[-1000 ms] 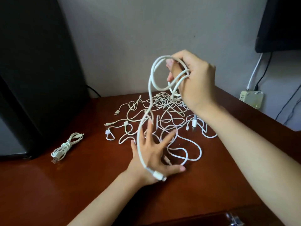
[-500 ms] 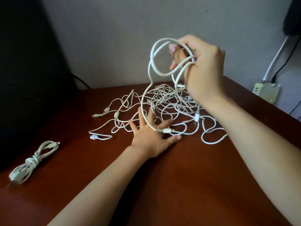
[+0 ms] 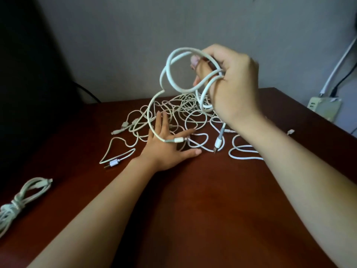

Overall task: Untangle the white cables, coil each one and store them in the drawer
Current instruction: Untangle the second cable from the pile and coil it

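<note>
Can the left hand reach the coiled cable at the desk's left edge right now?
Probably yes: the left hand lies open on the tangle, gripping nothing, and only bare desk separates it from the coiled cable.

Cable tangle [image 3: 185,113] sits mid-desk [image 3: 193,209], twd the back. Left hand [image 3: 166,149] flat on desk at tangle's front edge. Right hand [image 3: 233,84] above tangle w/ looped cable [image 3: 170,60], whose plug end hangs over left hand. Coiled cable [image 3: 23,196] front-left, well apart. Power strip [image 3: 324,108] behind desk's right edge.
</note>
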`<state>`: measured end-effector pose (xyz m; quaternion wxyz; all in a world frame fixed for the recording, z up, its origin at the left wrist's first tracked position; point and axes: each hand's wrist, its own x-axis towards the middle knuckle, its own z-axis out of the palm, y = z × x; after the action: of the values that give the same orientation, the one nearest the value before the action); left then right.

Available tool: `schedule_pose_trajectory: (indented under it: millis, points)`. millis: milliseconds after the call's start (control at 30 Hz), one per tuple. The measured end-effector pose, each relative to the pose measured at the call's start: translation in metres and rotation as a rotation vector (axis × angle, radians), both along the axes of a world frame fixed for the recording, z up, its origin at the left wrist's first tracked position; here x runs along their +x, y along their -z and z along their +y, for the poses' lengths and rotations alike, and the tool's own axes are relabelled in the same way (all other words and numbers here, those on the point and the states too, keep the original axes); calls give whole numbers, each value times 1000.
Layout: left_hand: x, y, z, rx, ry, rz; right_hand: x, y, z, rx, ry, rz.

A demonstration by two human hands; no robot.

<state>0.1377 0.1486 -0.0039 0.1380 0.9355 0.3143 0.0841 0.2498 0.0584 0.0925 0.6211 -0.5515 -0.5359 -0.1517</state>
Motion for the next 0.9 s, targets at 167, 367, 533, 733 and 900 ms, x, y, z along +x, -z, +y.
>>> schedule_pose_trajectory:
  millis: [167,367,533,733,900]
  points:
    - [-39,-7,-24,51,30,-105,-11,-5,-24,-47,34,-10]
    - [-75,-17,-61,-211,-37,-316,-27,4,-58,-124,78,-63]
    - [-94,-11,-67,-275,-104,-648,-32,29,-81,-101,126,-166]
    - [-99,-15,-72,-977,-193,-1118,-33,58,-99,-258,182,-357]
    - [-98,-22,-82,-1013,-271,-919,-43,59,-106,-609,125,-407]
